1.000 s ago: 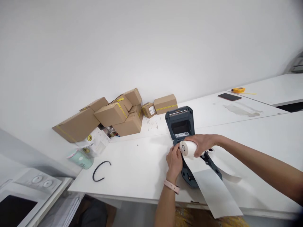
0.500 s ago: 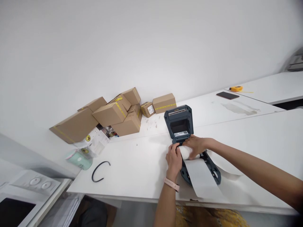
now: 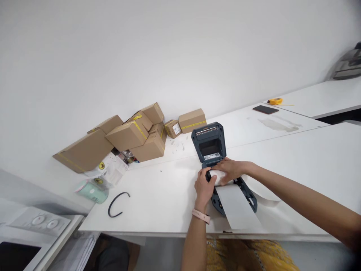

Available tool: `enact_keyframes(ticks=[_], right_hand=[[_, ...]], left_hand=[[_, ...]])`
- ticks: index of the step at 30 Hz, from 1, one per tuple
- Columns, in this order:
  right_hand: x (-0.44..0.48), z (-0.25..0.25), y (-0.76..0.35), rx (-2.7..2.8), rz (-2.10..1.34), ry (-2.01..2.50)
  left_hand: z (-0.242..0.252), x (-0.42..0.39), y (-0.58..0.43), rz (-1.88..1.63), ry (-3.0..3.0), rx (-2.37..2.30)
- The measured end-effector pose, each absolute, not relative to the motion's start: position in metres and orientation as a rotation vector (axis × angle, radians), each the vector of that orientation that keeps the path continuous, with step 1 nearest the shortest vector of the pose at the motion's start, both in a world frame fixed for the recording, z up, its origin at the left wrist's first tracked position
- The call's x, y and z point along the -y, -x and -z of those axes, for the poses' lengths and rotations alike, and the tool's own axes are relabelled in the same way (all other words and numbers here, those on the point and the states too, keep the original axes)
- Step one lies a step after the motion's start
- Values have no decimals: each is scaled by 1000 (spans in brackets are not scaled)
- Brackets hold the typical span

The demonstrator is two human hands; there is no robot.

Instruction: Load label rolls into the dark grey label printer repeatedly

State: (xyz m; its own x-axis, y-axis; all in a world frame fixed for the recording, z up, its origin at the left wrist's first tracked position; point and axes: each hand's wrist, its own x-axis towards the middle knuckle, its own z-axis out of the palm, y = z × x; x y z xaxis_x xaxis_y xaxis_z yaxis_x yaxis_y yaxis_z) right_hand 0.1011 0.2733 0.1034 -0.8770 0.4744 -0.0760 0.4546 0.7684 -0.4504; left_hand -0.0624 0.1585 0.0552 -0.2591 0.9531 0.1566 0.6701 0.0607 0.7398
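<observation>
A dark label printer stands on the white table with its lid raised. Inside its lower part lies a white paper roll, and a wide paper strip runs from it over the front toward the table edge. My left hand, with a pink band at the wrist, is closed around the left side of the printer and the roll's left end. From the right, my right hand rests over the roll, its fingers closed on it. Another paper strip curls beside the printer's right side.
Cardboard boxes are piled against the wall at the left. Nearer are a mint-green container and a black curved band. A phone and yellow tape measure lie at the back right.
The whole view has shifted slightly, so most things appear a little further left. Both hands remain at the roll, with the left thumb moved slightly over it.
</observation>
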Motion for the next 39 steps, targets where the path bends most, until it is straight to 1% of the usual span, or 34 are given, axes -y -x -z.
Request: enact_keyframes(ticks=[2, 4, 7, 9, 10, 12, 14, 16, 20, 24, 26, 29, 32, 34, 39], right_hand=[[-272, -118, -109, 2829, -759, 708], [-274, -137, -114, 2632, -718, 740], [-287, -170, -115, 2117, -465, 844], [-301, -187, -108, 1890, -342, 867], [-309, -193, -104, 1858, -349, 886], [-322, -198, -95, 1855, -471, 937], [-329, -198, -89, 1861, -614, 964], [-328, -195, -87, 1864, -685, 947], [-303, -189, -97, 1843, -717, 903], [-261, -174, -117, 1838, -729, 758], [-239, -157, -128, 1846, -703, 681], [-206, -121, -142, 1878, -654, 606], [-178, -86, -152, 1863, -633, 569], [-164, -67, -155, 1860, -624, 586], [-145, -40, -155, 1861, -546, 665]], left_hand=[[-56, -158, 62, -1026, -1624, -1969], [-56, -157, 61, -1018, -1620, -1971], [-58, -156, 60, -1021, -1612, -1968], [-58, -155, 59, -1016, -1611, -1967], [-58, -154, 59, -1010, -1610, -1967], [-58, -153, 60, -1003, -1610, -1966], [-57, -152, 60, -1004, -1609, -1959], [-57, -153, 60, -1017, -1600, -1945], [-60, -154, 59, -1212, -1433, -1832], [-53, -127, 49, -1427, -1185, -1821], [-42, -96, 42, -1534, -998, -1883], [-23, -40, 28, -1581, -696, -1911], [-12, -5, 11, -1327, -546, -1645], [-11, 0, 0, -1227, -527, -1511], [-19, -16, -14, -1181, -609, -1388]])
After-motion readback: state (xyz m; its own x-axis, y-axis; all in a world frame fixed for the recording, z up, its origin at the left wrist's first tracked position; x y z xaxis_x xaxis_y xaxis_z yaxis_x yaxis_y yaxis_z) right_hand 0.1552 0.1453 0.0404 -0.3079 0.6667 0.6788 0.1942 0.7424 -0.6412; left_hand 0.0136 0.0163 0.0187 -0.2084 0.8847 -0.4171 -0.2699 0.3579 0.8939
